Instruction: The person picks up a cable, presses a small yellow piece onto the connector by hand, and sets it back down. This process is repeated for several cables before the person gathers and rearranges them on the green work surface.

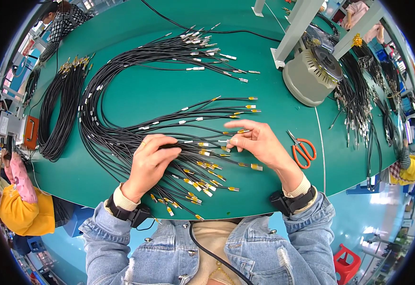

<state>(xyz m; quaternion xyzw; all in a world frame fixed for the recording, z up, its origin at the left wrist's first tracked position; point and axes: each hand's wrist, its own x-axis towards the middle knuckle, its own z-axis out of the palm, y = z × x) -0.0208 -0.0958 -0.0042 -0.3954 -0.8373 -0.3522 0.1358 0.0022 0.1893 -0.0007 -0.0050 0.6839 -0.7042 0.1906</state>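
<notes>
On the green table a large bundle of black cables (89, 102) curves in a U, its two ends fanning out to the right. The near ends carry yellow-wrapped metal connectors (206, 165) and small white labels. My left hand (151, 159) rests over the near branch, thumb and fingers closed around a black cable. To its right, my right hand (259, 142) has its index finger stretched out. Its thumb and another finger pinch near a small whitish cable end (223, 142); the exact grip is partly hidden.
Orange-handled scissors (304, 151) lie right of my right hand. A second cable coil (65, 109) lies at left. A round grey machine (311, 76) stands by metal posts at back right, with more cables (354, 95) beyond. Other people sit around; a red stool (346, 263) stands lower right.
</notes>
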